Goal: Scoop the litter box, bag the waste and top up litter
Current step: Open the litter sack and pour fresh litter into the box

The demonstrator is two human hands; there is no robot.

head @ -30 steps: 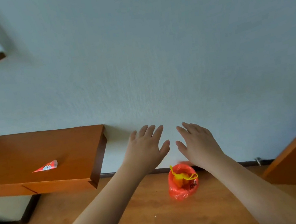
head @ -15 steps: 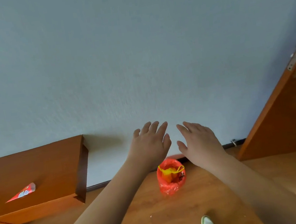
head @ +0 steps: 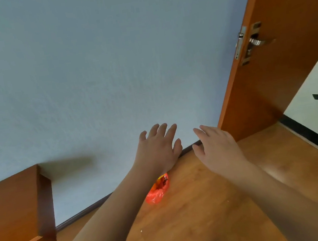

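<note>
Both hands out, nothing held.
I see my left hand (head: 157,149) and right hand (head: 217,147) spread flat, grip apart, above the orange waste bag (head: 158,190) on the wooden floor (head: 199,217).

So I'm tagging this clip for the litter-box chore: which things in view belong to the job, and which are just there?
Part of the job:
- orange plastic bag on the floor by the wall, partly hidden behind the left forearm
- left hand and right hand, both open, holding nothing

Just there:
- wooden desk
- open door with its metal handle
- skirting board
</note>
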